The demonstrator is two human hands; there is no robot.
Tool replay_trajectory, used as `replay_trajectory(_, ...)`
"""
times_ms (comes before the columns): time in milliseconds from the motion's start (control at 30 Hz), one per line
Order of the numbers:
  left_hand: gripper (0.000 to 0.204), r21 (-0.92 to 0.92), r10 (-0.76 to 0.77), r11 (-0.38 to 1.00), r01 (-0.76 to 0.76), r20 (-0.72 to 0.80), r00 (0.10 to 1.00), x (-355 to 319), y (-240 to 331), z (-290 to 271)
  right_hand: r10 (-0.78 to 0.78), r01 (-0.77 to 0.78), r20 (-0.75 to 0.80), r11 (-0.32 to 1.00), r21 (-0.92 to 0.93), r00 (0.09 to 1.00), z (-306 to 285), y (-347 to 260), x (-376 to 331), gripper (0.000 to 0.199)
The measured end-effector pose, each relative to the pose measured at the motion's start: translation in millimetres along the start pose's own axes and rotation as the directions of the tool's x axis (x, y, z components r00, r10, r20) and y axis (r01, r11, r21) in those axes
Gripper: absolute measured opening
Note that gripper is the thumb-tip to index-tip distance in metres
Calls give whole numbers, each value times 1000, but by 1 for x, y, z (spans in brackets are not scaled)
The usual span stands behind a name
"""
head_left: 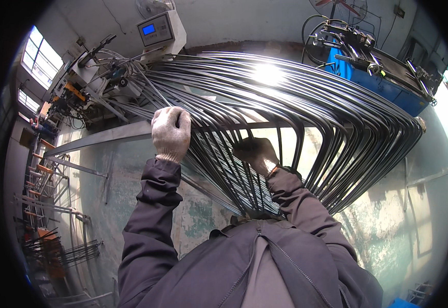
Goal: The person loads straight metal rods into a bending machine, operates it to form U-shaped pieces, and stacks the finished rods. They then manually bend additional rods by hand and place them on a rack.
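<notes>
**Dark zip-front cloth jacket [208, 264] foremost, glossy black bent metal tubes [332, 100] just beyond**

The left hand [171, 131], in a pale knitted glove, is curled at the tubes' left side; whether it grips one I cannot tell. The right hand [257, 155], darker (it sits in shadow), reaches among the downturned legs, nearer the bends; its hold is unclear. Beyond the hands, the long runs stretch crosswise from upper left to right, bending back toward the jacket.

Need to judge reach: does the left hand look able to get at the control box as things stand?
Probably not: the control box looks well beyond the left hand, with bent bars spread between them.
</notes>
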State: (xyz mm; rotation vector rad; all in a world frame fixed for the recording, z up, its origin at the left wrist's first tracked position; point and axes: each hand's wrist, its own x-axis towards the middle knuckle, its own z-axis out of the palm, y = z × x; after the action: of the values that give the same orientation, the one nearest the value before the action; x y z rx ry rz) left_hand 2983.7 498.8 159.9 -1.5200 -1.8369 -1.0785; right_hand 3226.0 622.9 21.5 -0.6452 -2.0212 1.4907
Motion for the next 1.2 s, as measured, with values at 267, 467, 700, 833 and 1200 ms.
replay_trajectory(267,10,33,2,999,-1,-10,1000,-2,0,1,32,-68,114,943,325,993,-6,11,1,25)
replay_trajectory(467,10,41,-1,999,2,-24,1000,-2,1,3,35,-47,93,991,127,995,-5,15,2,21)
replay_trajectory(700,10,-20,4,1000,-3,36,999,-1,-3,-8,0,294,-430,730,617,903,8,16,-26,28)
replay_trajectory(833,9,-48,-36,998,38,46,998,-3,-3,-7,-528,234,-493,809,-539,692,4,-2,-48,56)
replay_trajectory(1200,6,-66,11,998,-6,81,997,-1,-5,-10,-160,57,-311,947,-316,937,53,-62,-54,79)
